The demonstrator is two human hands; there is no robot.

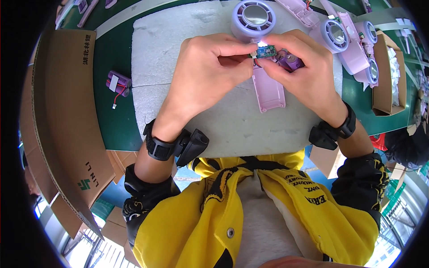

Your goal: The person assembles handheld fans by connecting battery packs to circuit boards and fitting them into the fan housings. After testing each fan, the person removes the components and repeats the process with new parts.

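Observation:
A small green-blue circuit board (267, 52) is held up between my two hands, just in front of a handheld fan's round lilac head (253, 21). My left hand (208, 73) pinches the board's left end, where a small white plug (254, 54) and red wires show. The fingers of my right hand (308, 73) close on the right end. Partly hidden by that hand is a purple battery (293, 62). A bright light glows at the board's upper edge. Below the hands, the fan's open pink handle shell (269, 94) lies on the white foam sheet (201, 129).
On the green table (109, 134), a purple battery pack (118, 83) with a white plug lies left of the foam. A tall cardboard box (73, 111) borders the left side. Several lilac fans (335, 36) and a carton (384, 96) of white pieces stand right.

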